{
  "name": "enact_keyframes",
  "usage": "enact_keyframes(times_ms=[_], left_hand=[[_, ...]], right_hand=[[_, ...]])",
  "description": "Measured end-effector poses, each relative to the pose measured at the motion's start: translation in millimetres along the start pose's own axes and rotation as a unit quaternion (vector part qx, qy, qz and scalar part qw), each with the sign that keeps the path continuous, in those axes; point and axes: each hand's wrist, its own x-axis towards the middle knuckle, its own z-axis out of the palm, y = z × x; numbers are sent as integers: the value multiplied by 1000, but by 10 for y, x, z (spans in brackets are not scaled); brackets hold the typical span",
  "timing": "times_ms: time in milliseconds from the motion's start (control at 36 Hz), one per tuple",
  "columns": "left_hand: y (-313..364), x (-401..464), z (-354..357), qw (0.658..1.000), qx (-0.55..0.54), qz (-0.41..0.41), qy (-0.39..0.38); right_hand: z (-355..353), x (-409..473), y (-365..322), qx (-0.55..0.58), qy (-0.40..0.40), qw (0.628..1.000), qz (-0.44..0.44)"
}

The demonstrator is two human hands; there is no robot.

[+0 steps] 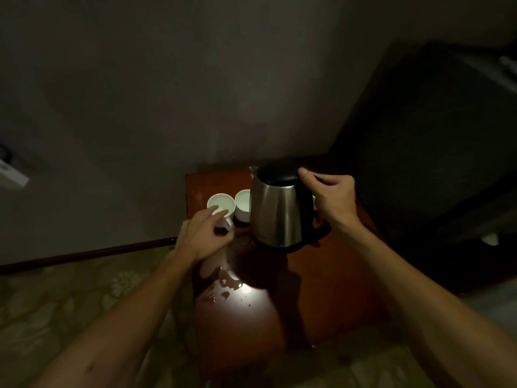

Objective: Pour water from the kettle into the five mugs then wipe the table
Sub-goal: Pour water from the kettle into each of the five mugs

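Observation:
A steel kettle (279,211) with a black lid stands upright at the back of the small red-brown table (246,326). My right hand (333,200) grips its black handle, thumb up by the lid. Two white mugs are visible left of the kettle: the left mug (221,205) and a second mug (242,204) beside it. My left hand (202,236) reaches to the left mug, fingertips on its rim, fingers curled at its handle. A sliver of another white mug (314,203) shows behind my right hand. The kettle hides any other mugs.
Spilled water (223,278) lies pooled and in drops on the table's middle, under a bright light reflection. A grey wall rises right behind the table. A dark cabinet (433,149) stands on the right. Patterned green floor (70,298) lies to the left.

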Motion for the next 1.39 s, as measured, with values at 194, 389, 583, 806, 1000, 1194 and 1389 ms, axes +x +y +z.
enact_keyframes(times_ms=[194, 389, 583, 806, 1000, 1194, 1389], left_hand=[[619, 170, -460, 998, 28, 46, 16], [1465, 313, -400, 994, 42, 102, 1], [2298, 409, 46, 992, 28, 121, -21], [2956, 639, 693, 994, 52, 81, -47], [3133, 879, 1049, 994, 76, 51, -56], [3151, 1022, 1217, 994, 76, 60, -57], [3014, 1045, 1312, 993, 77, 67, -61]], right_hand=[[-451, -69, -20, 44, 75, 996, -6], [-1206, -137, 141, 64, 131, 989, 10], [-1787, 29, 720, 60, 184, 980, 37], [-2110, 411, 1580, 75, 177, 978, 76], [-2157, 678, 2007, 90, 172, 977, 83], [-2062, 726, 2264, 81, 174, 978, 80], [-1905, 671, 2382, 79, 182, 978, 71]])
